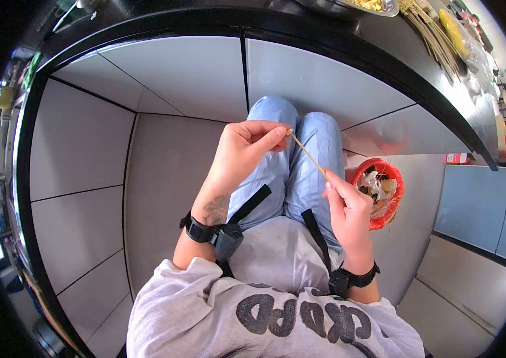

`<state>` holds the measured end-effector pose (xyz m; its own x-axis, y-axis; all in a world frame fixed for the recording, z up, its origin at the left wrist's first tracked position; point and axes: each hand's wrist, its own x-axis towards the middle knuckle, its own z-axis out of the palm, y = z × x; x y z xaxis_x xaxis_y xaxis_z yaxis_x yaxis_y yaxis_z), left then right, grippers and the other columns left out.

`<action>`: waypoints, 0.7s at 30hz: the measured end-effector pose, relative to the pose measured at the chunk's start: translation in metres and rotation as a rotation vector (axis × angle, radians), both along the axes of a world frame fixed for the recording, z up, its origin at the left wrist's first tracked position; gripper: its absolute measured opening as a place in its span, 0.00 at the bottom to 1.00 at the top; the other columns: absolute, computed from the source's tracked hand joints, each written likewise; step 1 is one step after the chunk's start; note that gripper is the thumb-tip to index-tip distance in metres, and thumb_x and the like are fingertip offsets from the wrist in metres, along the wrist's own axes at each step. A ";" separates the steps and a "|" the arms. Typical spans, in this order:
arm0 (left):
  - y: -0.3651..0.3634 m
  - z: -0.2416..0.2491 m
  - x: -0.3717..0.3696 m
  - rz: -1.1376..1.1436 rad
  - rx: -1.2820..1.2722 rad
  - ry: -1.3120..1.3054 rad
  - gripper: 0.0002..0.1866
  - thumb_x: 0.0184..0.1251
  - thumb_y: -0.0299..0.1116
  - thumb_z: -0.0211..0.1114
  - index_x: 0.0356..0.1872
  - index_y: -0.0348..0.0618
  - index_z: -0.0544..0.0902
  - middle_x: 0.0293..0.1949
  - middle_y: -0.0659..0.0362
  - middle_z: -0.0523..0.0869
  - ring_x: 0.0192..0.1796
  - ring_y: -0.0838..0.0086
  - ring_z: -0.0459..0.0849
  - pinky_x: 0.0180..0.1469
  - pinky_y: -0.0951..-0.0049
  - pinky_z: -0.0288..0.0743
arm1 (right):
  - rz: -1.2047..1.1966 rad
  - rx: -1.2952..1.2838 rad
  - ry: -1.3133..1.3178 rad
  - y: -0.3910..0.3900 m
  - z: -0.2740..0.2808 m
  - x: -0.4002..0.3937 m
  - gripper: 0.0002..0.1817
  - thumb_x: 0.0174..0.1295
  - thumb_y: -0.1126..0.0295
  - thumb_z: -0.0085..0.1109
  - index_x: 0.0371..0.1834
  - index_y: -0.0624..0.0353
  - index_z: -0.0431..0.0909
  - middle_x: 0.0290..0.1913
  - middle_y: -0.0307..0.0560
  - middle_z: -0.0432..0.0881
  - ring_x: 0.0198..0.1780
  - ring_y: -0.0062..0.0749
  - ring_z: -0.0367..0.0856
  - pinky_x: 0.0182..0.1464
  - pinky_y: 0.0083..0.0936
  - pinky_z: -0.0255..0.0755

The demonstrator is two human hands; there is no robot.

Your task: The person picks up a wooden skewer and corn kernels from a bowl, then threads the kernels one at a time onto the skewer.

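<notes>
Above my knees, a thin wooden skewer (308, 154) slants between my two hands. My right hand (348, 209) is closed on its lower end, pinched between thumb and fingers. At the upper end, the thumb and fingers of my left hand (250, 146) pinch a small pale yellow piece (289, 132) at the skewer's tip. The fingers mostly cover that piece, so its exact kind does not show.
A metal bowl (389, 8) of yellow pieces stands on the dark counter (378, 51) ahead. Right of it lie a bundle of skewers (432, 39) and a plastic bag (474, 56). A red-lined waste bin (400, 194) stands on the floor by my right knee.
</notes>
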<state>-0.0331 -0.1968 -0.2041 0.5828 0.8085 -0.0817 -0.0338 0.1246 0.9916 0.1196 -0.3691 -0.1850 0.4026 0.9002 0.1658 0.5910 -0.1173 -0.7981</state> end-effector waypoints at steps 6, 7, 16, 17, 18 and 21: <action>0.009 -0.015 -0.004 -0.086 -0.469 -0.264 0.08 0.67 0.31 0.69 0.40 0.36 0.87 0.33 0.57 0.88 0.34 0.74 0.87 0.42 0.72 0.84 | 0.002 0.037 0.102 -0.002 0.001 -0.002 0.12 0.66 0.81 0.57 0.52 0.65 0.82 0.33 0.52 0.86 0.29 0.28 0.84 0.32 0.23 0.75; 0.009 -0.015 -0.003 -0.090 -0.508 -0.282 0.07 0.67 0.30 0.69 0.39 0.36 0.87 0.33 0.56 0.88 0.33 0.74 0.87 0.41 0.72 0.84 | 0.002 0.036 0.102 -0.004 0.002 -0.001 0.12 0.66 0.81 0.57 0.52 0.65 0.82 0.33 0.52 0.86 0.29 0.28 0.84 0.32 0.23 0.75; 0.010 -0.021 0.001 -0.156 -0.666 -0.355 0.06 0.65 0.28 0.69 0.37 0.36 0.87 0.31 0.56 0.88 0.31 0.72 0.86 0.36 0.75 0.82 | 0.025 0.050 0.012 -0.006 0.006 0.004 0.08 0.64 0.82 0.59 0.46 0.68 0.81 0.32 0.52 0.84 0.27 0.29 0.81 0.30 0.23 0.73; 0.011 -0.021 0.001 -0.169 -0.670 -0.365 0.06 0.65 0.28 0.69 0.37 0.36 0.87 0.31 0.56 0.88 0.30 0.72 0.86 0.36 0.75 0.82 | 0.015 0.054 0.008 -0.006 0.005 0.003 0.08 0.64 0.82 0.59 0.45 0.68 0.81 0.33 0.53 0.84 0.28 0.31 0.82 0.30 0.23 0.74; 0.011 -0.021 0.002 -0.169 -0.669 -0.364 0.06 0.65 0.28 0.69 0.37 0.36 0.87 0.31 0.56 0.88 0.30 0.72 0.86 0.36 0.75 0.82 | 0.006 0.058 0.003 -0.006 0.005 0.002 0.08 0.64 0.82 0.59 0.45 0.68 0.81 0.33 0.54 0.84 0.29 0.33 0.83 0.31 0.24 0.75; 0.010 -0.021 0.003 -0.156 -0.674 -0.361 0.05 0.65 0.28 0.69 0.37 0.36 0.87 0.31 0.55 0.88 0.30 0.73 0.86 0.35 0.75 0.82 | 0.000 0.039 0.024 -0.006 0.005 0.000 0.08 0.64 0.82 0.59 0.46 0.68 0.81 0.34 0.55 0.85 0.30 0.36 0.85 0.33 0.25 0.76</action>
<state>-0.0302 -0.1869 -0.2254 0.7698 0.5580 -0.3099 -0.2726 0.7264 0.6309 0.1191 -0.3748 -0.1804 0.4071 0.8932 0.1910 0.5719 -0.0862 -0.8158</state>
